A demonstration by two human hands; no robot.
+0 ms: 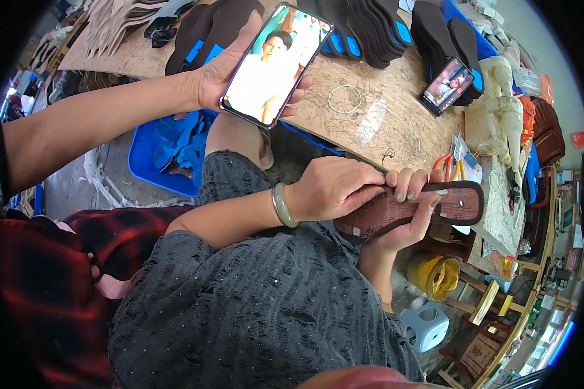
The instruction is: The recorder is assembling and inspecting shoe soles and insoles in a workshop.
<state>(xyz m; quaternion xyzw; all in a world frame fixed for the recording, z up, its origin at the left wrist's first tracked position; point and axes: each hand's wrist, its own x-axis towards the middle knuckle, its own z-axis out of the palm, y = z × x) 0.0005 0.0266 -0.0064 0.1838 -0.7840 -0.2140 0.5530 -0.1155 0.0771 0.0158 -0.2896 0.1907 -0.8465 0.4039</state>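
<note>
A long brown shoe sole [461, 206] with a dark rim is held over my lap, beside the table's near edge. My right hand [412, 217] grips it, fingers over the top edge and thumb across its face. Wearing a pale bangle, my left hand [337, 187] is closed in a pinch at the sole's upper edge, close to the right fingertips. Whatever is between the pinching fingers is too small to make out. The sole's left end is partly behind my left hand. From the left, another person's hand [224, 71] holds out a lit phone [276, 65].
On the wooden table [344, 136] lie stacks of dark soles [370, 32], a white elastic loop [345, 99] and orange-handled pliers [449, 165]. A second phone [446, 85] leans on soles. Blue bin [165, 159], yellow bucket [435, 275] and light-blue stool [427, 325] stand below.
</note>
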